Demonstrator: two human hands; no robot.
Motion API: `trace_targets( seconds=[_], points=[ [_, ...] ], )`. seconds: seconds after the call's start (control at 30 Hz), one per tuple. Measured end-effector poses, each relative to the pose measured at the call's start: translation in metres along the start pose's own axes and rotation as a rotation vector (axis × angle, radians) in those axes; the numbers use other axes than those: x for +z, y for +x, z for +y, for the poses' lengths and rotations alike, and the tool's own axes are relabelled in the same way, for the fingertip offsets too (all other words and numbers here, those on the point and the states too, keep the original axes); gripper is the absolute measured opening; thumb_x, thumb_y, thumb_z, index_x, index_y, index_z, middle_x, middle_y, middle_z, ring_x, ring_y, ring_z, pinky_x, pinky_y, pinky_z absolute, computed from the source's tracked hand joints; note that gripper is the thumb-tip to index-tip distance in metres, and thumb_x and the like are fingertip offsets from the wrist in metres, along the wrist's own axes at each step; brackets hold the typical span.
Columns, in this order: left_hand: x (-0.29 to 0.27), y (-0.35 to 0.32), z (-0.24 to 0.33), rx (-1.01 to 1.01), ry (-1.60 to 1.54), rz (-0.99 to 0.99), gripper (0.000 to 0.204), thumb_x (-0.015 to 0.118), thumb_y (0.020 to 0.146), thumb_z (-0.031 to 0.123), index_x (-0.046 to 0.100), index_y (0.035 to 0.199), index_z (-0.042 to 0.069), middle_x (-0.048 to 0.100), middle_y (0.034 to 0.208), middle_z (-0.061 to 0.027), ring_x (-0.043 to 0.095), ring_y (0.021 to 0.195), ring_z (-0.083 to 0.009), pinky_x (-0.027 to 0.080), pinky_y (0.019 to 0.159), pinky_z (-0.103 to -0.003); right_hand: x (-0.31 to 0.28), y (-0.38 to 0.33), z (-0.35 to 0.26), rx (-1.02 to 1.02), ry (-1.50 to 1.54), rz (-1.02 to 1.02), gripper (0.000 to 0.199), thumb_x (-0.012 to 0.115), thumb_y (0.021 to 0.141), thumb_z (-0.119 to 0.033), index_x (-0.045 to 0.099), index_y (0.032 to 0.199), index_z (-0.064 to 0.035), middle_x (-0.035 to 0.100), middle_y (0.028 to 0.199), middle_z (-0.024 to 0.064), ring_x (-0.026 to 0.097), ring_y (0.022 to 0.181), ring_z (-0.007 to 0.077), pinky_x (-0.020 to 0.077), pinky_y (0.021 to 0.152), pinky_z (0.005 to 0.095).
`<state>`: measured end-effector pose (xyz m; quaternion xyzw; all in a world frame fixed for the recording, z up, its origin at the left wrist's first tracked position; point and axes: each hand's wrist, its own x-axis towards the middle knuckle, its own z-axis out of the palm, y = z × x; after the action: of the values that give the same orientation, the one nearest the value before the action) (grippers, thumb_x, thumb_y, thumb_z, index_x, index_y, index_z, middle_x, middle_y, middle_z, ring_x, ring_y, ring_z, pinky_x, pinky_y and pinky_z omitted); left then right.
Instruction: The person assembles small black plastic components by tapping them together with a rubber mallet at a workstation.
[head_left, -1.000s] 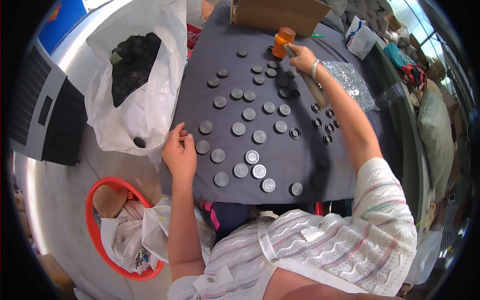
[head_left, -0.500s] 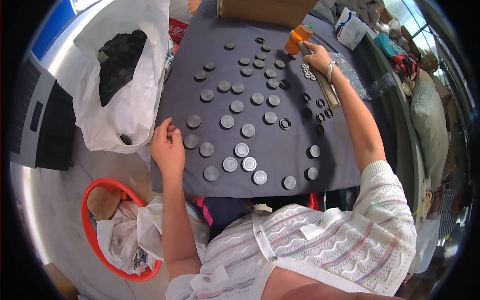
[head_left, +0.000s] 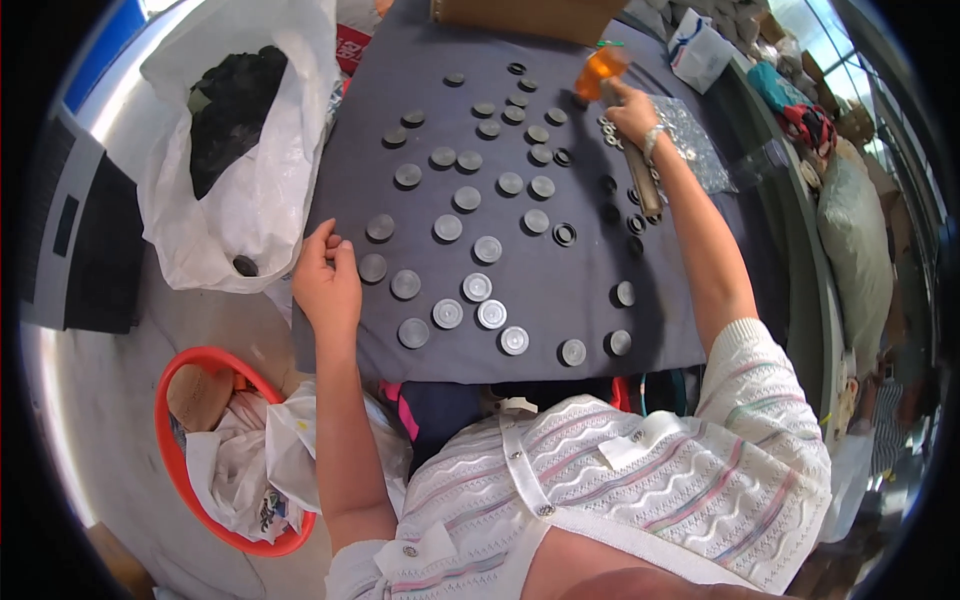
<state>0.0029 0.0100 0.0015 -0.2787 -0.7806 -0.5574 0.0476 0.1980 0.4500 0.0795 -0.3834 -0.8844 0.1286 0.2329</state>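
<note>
A dark grey cloth (head_left: 580, 290) covers the table, and several round grey discs (head_left: 488, 249) lie spread over it. My left hand (head_left: 326, 282) rests on the cloth's left edge, fingers loosely curled, next to a disc (head_left: 373, 267). My right hand (head_left: 632, 112) reaches to the far side and is closed around an orange bottle (head_left: 601, 70), tilted over a strip of small rings (head_left: 640, 180). Several dark rings (head_left: 565, 234) lie at the right of the discs.
A white plastic bag (head_left: 250, 190) with black pieces stands at the left. A red basket (head_left: 215, 450) with bags sits at lower left. A cardboard box (head_left: 530, 15) stands at the far edge, a clear bag (head_left: 695, 145) at the right, a dark machine (head_left: 80, 240) far left.
The view has drawn nearer and shifted, so the table appears larger. My right hand stays on the orange bottle at the far side. My left hand stays at the cloth's left edge.
</note>
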Motion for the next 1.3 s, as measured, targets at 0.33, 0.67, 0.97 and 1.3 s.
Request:
trace_targets(
  seconds=[0.33, 0.67, 0.97, 1.3],
  points=[
    [0.002, 0.007, -0.019, -0.004, 0.051, 0.010, 0.030, 0.062, 0.081, 0.011, 0.065, 0.110, 0.004, 0.066, 0.089, -0.0074, 0.061, 0.075, -0.0169, 0.050, 0.074, -0.030, -0.092, -0.131, -0.056, 0.055, 0.457, -0.096, 0.071, 0.062, 0.075, -0.004, 0.041, 0.141, -0.0137, 0.058, 0.074, 0.0029, 0.054, 0.056, 0.0078, 0.0473, 0.053, 0.0246],
    [0.000, 0.005, -0.031, 0.044, 0.113, 0.012, 0.032, 0.062, 0.080, 0.013, 0.065, 0.111, 0.006, 0.068, 0.092, -0.0074, 0.063, 0.078, -0.0164, 0.049, 0.075, -0.030, -0.152, -0.318, -0.069, -0.137, 0.365, -0.120, 0.073, 0.056, 0.071, 0.006, 0.041, 0.141, -0.0088, 0.058, 0.127, 0.0039, 0.058, 0.100, 0.0096, 0.0444, 0.086, 0.0245],
    [0.000, 0.008, -0.026, 0.076, 0.143, 0.008, 0.031, 0.061, 0.081, 0.015, 0.065, 0.111, 0.005, 0.068, 0.092, -0.0079, 0.063, 0.080, -0.0175, 0.049, 0.076, -0.030, -0.125, -0.346, -0.064, -0.033, 0.100, -0.263, 0.077, 0.057, 0.069, 0.003, 0.039, 0.142, -0.0164, 0.059, 0.090, 0.0183, 0.060, 0.084, 0.0342, 0.0464, 0.078, 0.0383],
    [-0.003, 0.005, -0.029, 0.086, 0.123, 0.019, 0.031, 0.061, 0.081, 0.013, 0.065, 0.110, 0.005, 0.068, 0.092, -0.0086, 0.064, 0.081, -0.0183, 0.049, 0.077, -0.031, -0.137, -0.338, -0.074, -0.106, 0.222, -0.019, 0.078, 0.057, 0.069, 0.007, 0.040, 0.142, -0.0148, 0.063, 0.103, 0.0189, 0.063, 0.092, 0.0331, 0.0466, 0.086, 0.0339]
  ],
)
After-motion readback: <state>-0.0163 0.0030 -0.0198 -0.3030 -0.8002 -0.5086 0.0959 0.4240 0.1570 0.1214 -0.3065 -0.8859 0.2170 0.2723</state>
